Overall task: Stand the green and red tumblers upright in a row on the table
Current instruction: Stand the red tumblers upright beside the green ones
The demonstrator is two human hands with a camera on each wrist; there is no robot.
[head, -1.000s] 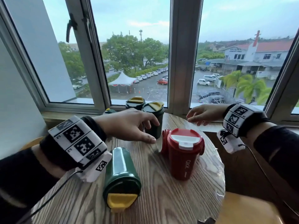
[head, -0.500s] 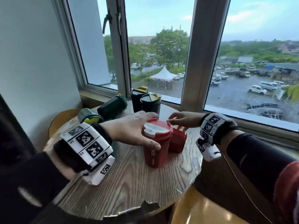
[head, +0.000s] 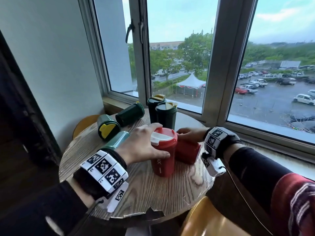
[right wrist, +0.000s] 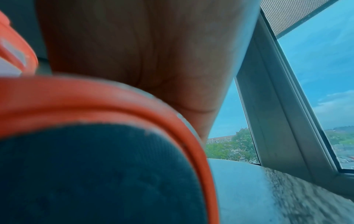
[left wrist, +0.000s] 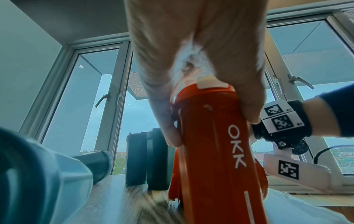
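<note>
Two red tumblers on the round wooden table [head: 139, 189]: upright red tumbler [head: 164, 155] gripped near its white lid by left hand [head: 141, 145], lying red tumbler [head: 187, 151] just beside it, held under curled right hand [head: 190, 134]. Five green tumblers: two upright [head: 166, 114] by the window, three lying [head: 130, 114] at left.

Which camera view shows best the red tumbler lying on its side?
The head view: the lying red tumbler shows under the right hand. The right wrist view gives only its blurred dark base and red rim. In the left wrist view it is almost wholly hidden.
</note>
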